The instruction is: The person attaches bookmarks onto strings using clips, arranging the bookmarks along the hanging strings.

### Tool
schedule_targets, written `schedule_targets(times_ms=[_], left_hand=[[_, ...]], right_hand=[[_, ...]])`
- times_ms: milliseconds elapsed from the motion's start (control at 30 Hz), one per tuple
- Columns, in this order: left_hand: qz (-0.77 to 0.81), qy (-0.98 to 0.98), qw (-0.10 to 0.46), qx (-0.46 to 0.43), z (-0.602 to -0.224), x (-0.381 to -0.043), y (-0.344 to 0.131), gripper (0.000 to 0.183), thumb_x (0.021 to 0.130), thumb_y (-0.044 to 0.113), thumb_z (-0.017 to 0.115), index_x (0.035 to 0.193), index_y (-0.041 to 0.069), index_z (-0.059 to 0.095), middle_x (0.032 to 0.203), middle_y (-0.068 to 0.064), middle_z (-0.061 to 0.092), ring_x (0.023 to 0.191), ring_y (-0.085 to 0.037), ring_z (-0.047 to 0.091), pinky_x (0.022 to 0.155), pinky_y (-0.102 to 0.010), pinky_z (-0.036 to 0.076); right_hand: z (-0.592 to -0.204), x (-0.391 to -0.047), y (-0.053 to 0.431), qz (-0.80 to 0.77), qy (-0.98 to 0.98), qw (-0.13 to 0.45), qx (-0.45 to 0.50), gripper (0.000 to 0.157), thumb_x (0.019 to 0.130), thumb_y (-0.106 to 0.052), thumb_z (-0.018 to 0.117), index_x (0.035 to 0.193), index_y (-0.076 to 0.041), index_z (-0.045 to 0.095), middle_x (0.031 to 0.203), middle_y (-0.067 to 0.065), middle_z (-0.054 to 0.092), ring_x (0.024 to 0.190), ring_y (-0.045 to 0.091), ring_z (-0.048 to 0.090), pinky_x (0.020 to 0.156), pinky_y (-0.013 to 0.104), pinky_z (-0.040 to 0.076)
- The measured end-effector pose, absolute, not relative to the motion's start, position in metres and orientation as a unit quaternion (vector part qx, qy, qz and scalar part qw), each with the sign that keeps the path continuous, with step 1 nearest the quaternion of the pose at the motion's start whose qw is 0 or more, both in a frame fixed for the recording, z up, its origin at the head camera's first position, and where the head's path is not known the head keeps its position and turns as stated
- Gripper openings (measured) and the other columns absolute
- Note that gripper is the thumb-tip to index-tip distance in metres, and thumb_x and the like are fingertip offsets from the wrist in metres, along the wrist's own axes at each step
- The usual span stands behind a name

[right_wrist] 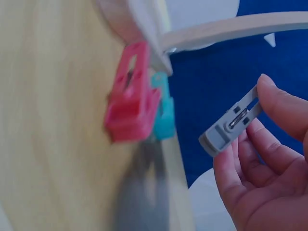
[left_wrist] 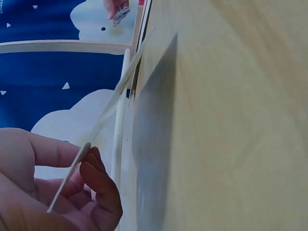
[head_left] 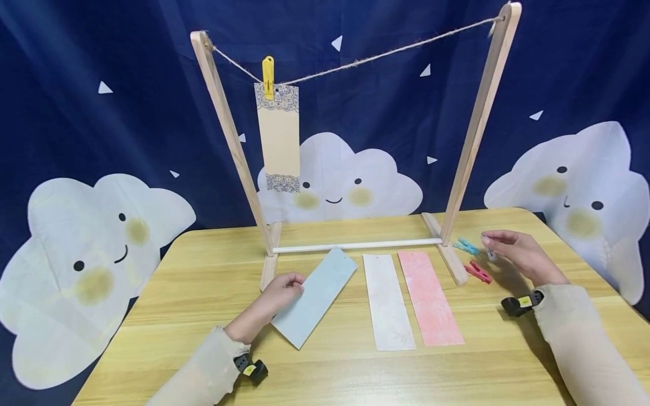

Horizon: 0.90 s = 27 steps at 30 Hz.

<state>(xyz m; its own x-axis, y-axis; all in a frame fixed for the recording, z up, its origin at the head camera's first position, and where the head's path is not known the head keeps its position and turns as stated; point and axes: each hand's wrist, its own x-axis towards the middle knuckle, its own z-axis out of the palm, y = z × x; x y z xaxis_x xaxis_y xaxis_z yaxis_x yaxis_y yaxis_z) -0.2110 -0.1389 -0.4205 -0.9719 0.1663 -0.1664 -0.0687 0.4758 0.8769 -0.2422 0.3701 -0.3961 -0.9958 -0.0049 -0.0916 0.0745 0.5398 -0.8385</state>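
Note:
My left hand (head_left: 278,294) pinches the left edge of a pale blue bookmark-shaped card (head_left: 320,299). In the left wrist view the card (left_wrist: 109,106) shows edge-on, tilted up from the table with its shadow beside it. Between the thumb and fingers of my right hand (head_left: 525,256) is a grey clothespin (right_wrist: 231,122), held above the table at the right. Just left of that hand lie a blue clothespin (head_left: 466,246) and a red clothespin (head_left: 478,272). A white card (head_left: 388,301) and a pink card (head_left: 430,299) lie flat side by side.
A wooden frame (head_left: 482,118) stands at the back of the table (head_left: 213,338), with a twine line (head_left: 386,57) strung across its top. From the line's left part hangs a cream patterned card (head_left: 280,141), clipped by a yellow clothespin (head_left: 268,76). A white rod (head_left: 355,246) joins the frame's feet.

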Motion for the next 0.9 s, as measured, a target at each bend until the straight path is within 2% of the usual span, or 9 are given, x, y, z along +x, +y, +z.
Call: schedule_targets(times_ms=[100,200,300,600,800,900], left_hand=[[0.520,0.846,0.113,0.028,-0.418,-0.211,-0.138,0.017,0.089,0.003,0.050,0.102,-0.003,0.061,0.088,-0.006,0.053,0.084,-0.018,0.049,0.075,-0.027,0.039],[0.529,0.841,0.108,0.033,-0.416,-0.212,-0.138,0.017,0.089,0.003,0.051,0.101,-0.003,0.061,0.088,-0.006,0.054,0.084,-0.018,0.049,0.074,-0.027,0.040],[0.535,0.838,0.101,0.040,-0.415,-0.214,-0.139,0.014,0.088,0.002,0.053,0.099,-0.002,0.062,0.086,-0.006,0.055,0.082,-0.017,0.050,0.073,-0.026,0.041],[0.561,0.820,0.101,0.049,-0.404,-0.218,-0.140,0.012,0.088,0.002,0.057,0.099,-0.002,0.061,0.085,-0.005,0.058,0.071,-0.013,0.050,0.054,-0.023,0.040],[0.575,0.809,0.098,0.072,-0.393,-0.223,-0.134,0.015,0.088,0.004,0.058,0.102,-0.002,0.061,0.087,-0.004,0.061,0.070,-0.012,0.050,0.055,-0.025,0.041],[0.584,0.802,0.095,0.078,-0.388,-0.226,-0.132,0.018,0.088,0.005,0.059,0.105,-0.002,0.061,0.088,-0.004,0.062,0.072,-0.012,0.052,0.057,-0.027,0.043]], right_hand=[[-0.392,-0.242,0.367,-0.552,0.833,0.037,-0.006,0.040,0.095,-0.029,0.056,0.125,-0.004,0.052,0.096,-0.026,0.059,0.088,-0.010,0.055,0.077,0.012,0.047],[-0.390,-0.241,0.364,-0.632,0.773,0.035,-0.034,0.015,0.095,-0.014,0.056,0.110,-0.017,0.059,0.097,-0.020,0.063,0.089,-0.006,0.058,0.076,0.011,0.048],[-0.385,-0.240,0.358,-0.674,0.736,0.033,-0.060,0.020,0.094,-0.006,0.055,0.102,-0.022,0.062,0.099,-0.014,0.065,0.091,-0.003,0.060,0.077,0.013,0.049],[-0.361,-0.238,0.323,-0.670,0.738,0.024,-0.081,0.014,0.093,-0.009,0.058,0.103,-0.018,0.063,0.099,-0.013,0.065,0.091,-0.002,0.059,0.077,0.013,0.049],[-0.348,-0.239,0.303,-0.656,0.747,0.016,-0.110,0.016,0.093,-0.006,0.057,0.101,-0.018,0.064,0.097,-0.010,0.065,0.089,0.000,0.061,0.076,0.014,0.051],[-0.341,-0.240,0.293,-0.628,0.770,0.013,-0.112,0.013,0.093,-0.011,0.058,0.105,-0.018,0.061,0.097,-0.013,0.065,0.090,-0.001,0.060,0.077,0.015,0.051]])
